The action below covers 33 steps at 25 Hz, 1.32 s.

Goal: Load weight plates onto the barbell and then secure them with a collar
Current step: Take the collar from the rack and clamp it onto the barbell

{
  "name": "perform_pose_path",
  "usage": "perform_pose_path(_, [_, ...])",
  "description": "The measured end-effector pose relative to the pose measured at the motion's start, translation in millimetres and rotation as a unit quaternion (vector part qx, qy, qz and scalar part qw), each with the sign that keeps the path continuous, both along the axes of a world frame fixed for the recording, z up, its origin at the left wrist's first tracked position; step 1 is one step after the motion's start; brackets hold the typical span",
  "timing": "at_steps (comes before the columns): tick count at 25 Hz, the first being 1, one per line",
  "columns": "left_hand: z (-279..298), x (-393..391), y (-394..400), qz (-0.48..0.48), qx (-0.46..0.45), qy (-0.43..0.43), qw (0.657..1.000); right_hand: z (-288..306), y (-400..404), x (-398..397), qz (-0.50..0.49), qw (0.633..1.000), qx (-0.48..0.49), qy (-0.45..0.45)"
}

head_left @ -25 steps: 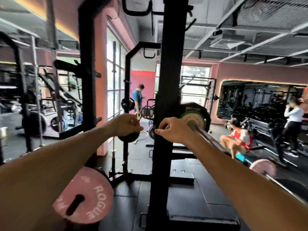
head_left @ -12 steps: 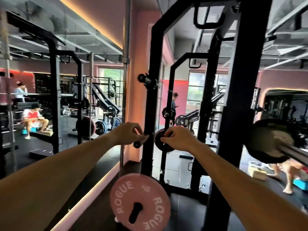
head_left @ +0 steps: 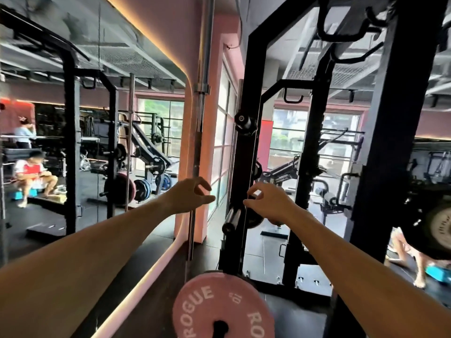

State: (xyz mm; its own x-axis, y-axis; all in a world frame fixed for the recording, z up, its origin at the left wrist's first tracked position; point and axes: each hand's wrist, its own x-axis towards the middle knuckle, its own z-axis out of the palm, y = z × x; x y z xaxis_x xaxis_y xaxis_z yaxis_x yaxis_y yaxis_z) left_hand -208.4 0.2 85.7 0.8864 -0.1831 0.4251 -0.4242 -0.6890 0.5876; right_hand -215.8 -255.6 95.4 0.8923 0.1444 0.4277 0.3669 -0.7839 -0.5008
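Both my arms reach forward at chest height toward a black storage peg [head_left: 231,219] on the rack upright [head_left: 244,167]. My left hand [head_left: 189,195] hovers left of the peg, fingers apart, holding nothing. My right hand [head_left: 267,202] is just right of the upright, fingers curled and spread near a small black plate [head_left: 253,220] on that peg; I cannot tell if they touch it. A pink ROGUE plate [head_left: 219,306] sits on a lower peg below. The loaded barbell end with black and pale plates [head_left: 436,228] shows blurred at the right edge.
A thick black rack post [head_left: 380,191] stands close on the right. A steel barbell [head_left: 199,142] stands upright against the pink pillar. A wall mirror [head_left: 85,142] on the left reflects racks and people. Another peg [head_left: 244,123] juts out higher up.
The view has swung left, carrying the loaded barbell end to the right edge. Both hands opened from pinched closed poses, and the storage peg now lies between them.
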Motion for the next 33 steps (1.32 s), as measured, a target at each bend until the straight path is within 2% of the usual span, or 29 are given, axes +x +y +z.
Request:
perform_pose_path(5, [12,62,2,-0.032,-0.034,-0.003,0.999,11,-6,63,-0.018,0.999,0.026,-0.006])
perform_pose_path(10, [47,147,-10,-0.045,-0.065,-0.015,0.997,51,-15,143,-0.018,0.998,0.056,-0.034])
perform_pose_path(16, [110,249,-31,-0.072,-0.173,-0.028,0.982,112,-23,237,-0.014,0.990,0.087,-0.107])
perform_pose_path(20, [134,296,-50,-0.095,-0.212,-0.025,0.972,131,-14,279,0.005,0.985,0.121,-0.119])
perform_pose_path(27, [132,322,-70,-0.135,-0.196,-0.027,0.971,132,1,298,0.021,0.983,0.149,-0.106])
perform_pose_path(33, [136,284,-57,-0.146,-0.194,-0.057,0.969,133,15,256,0.020,0.974,0.182,-0.132])
